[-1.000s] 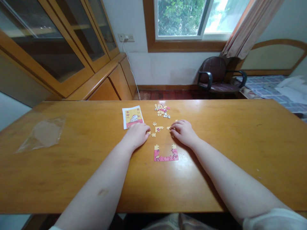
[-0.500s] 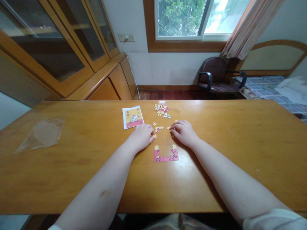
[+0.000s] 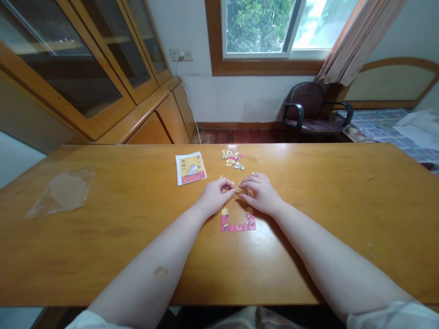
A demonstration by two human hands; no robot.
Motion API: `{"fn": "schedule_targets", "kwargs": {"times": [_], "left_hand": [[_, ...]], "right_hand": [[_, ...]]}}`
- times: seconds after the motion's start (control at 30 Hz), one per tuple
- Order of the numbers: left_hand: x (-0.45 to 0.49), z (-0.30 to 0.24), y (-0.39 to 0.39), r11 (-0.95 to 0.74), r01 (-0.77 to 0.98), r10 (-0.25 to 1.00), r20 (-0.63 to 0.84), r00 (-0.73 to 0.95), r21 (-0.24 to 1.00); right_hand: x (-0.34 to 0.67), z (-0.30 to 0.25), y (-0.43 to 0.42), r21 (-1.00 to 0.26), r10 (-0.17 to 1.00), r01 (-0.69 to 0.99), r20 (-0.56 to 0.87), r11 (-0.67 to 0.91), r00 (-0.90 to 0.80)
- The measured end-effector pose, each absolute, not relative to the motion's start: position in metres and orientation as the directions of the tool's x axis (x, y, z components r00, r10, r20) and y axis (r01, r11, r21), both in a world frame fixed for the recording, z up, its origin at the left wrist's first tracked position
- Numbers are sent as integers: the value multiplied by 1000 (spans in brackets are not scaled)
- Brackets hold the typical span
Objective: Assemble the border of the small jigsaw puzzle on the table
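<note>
My left hand point(image 3: 216, 196) is closed in a pinch on a small yellow puzzle piece point(image 3: 238, 188) over the middle of the table. Opposite it, my right hand point(image 3: 259, 192) has curled fingers and thumb at the same spot, gripping the yellow pieces' edge; its fingers partly cover another piece point(image 3: 249, 192). Below both hands lies a joined U-shaped puzzle border point(image 3: 238, 227), pink along the bottom with yellow upper ends. One loose yellow piece point(image 3: 221, 177) shows just beyond my left hand. The corner section near my left fingers is mostly hidden.
Farther back sits a pile of loose puzzle pieces point(image 3: 232, 157). A printed reference picture point(image 3: 191, 169) lies left of it. On the table's left is a clear plastic bag point(image 3: 65, 192). Beyond the wooden table point(image 3: 137, 256) stand a glass-door cabinet point(image 3: 113, 87) and an armchair point(image 3: 305, 107).
My left hand has moved right from the table's left-middle to meet my right hand, now covering the yellow corner section. My right hand has shifted only slightly. The U-shaped border stays put.
</note>
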State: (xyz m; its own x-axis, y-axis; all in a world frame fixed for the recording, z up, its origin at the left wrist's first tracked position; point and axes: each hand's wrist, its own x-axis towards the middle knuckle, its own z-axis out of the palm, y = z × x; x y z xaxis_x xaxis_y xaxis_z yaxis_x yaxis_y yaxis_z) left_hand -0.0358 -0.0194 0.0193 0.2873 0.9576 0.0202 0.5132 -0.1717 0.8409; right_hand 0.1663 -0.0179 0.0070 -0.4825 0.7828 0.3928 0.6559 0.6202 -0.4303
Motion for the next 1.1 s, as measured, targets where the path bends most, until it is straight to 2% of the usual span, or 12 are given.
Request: {"fn": "schedule_targets", "kwargs": {"times": [0.07,0.17,0.4,0.6,0.77,0.97,1.1], "left_hand": [[-31,18,-19,-98,379,961,-12,277,920],[-29,18,-20,-24,278,957,-59,286,960],[-29,16,-20,48,237,948,-119,295,970],[-27,16,-21,78,193,951,-131,282,978],[-26,15,-21,68,224,954,-130,272,972],[-26,13,-21,113,161,947,-156,280,980],[-26,11,-20,109,202,935,-169,312,973]], "right_hand": [[165,9,-20,-438,784,655,421,616,-456],[165,12,-22,-453,785,652,466,608,-409],[166,11,-21,-422,759,651,509,631,-407],[166,9,-20,-339,656,615,633,712,-411],[167,8,-19,-324,648,615,633,719,-423],[167,5,-18,-325,645,613,638,720,-419],[167,5,-18,-329,652,613,627,718,-427]]}}
